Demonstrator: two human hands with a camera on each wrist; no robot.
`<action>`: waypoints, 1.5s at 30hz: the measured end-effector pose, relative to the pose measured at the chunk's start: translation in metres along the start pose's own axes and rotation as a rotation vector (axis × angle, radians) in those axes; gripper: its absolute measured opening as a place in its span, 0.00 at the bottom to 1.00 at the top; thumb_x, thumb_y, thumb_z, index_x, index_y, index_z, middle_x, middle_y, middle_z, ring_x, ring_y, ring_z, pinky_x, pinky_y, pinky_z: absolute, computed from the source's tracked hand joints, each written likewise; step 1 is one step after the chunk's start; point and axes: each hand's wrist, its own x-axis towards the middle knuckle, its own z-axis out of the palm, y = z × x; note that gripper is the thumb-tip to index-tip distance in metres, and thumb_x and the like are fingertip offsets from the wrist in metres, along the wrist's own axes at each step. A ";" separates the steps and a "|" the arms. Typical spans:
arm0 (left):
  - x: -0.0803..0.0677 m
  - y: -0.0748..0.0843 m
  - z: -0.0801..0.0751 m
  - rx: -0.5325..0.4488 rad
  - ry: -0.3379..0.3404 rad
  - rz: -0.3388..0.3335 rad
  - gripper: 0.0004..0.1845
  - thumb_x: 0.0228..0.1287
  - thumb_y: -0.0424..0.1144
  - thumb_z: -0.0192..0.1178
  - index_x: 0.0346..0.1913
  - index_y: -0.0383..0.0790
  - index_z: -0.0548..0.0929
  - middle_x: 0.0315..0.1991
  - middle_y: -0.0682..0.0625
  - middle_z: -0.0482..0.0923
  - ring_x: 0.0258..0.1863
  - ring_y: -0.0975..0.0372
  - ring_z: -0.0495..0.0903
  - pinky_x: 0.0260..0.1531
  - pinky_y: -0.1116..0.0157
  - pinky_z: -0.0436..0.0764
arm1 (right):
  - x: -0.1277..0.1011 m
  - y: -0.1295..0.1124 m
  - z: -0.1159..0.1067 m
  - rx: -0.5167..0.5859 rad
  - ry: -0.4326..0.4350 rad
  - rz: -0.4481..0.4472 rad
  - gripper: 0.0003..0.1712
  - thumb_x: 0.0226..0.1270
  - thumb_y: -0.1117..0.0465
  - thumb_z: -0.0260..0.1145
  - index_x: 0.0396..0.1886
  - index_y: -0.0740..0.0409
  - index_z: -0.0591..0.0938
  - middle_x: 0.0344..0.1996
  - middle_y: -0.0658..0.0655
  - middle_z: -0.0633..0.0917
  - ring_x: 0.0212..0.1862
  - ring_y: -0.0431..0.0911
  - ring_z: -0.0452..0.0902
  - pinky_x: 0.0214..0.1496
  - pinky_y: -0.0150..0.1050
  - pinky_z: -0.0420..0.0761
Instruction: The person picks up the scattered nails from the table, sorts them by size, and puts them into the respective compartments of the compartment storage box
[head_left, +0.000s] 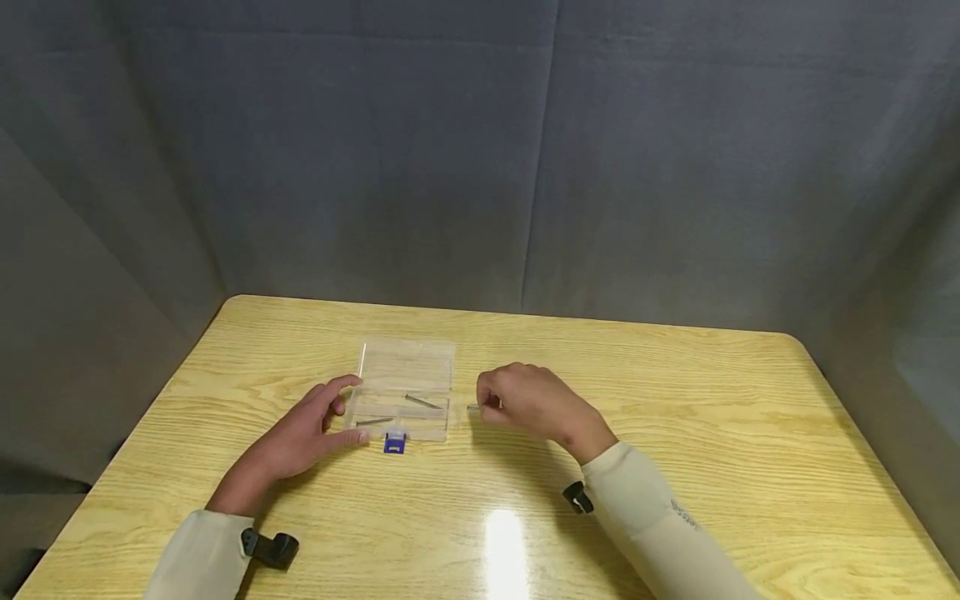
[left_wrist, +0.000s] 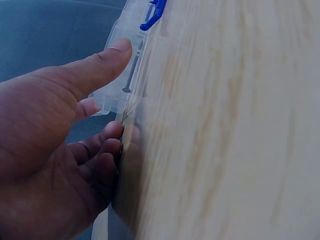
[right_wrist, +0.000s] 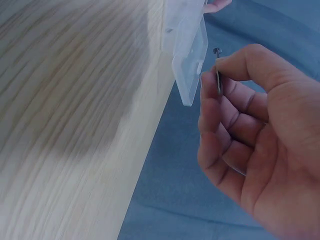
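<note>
- L hand (head_left: 300, 429), spread wide, straddles clear rectangular plastic box's (head_left: 426, 425) end, prob. steadying it.
- R hand (head_left: 536, 404) pinches slim silver metal fastener (head_left: 472, 407), head exposed, prob. for control.

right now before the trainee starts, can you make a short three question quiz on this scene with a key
1. True or false: the lid of the clear box is open.
2. How many nails lie inside the box?
3. What is the right hand holding? A) a pen; B) a nail; C) a coin.

Key:
1. True.
2. Two.
3. B.
</note>
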 end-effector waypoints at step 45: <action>0.003 0.002 -0.001 -0.017 0.014 0.010 0.38 0.68 0.44 0.71 0.74 0.38 0.64 0.44 0.44 0.64 0.37 0.55 0.63 0.38 0.58 0.66 | 0.063 -0.049 0.027 0.005 0.033 -0.013 0.07 0.65 0.64 0.68 0.29 0.47 0.83 0.22 0.42 0.77 0.26 0.37 0.68 0.27 0.35 0.70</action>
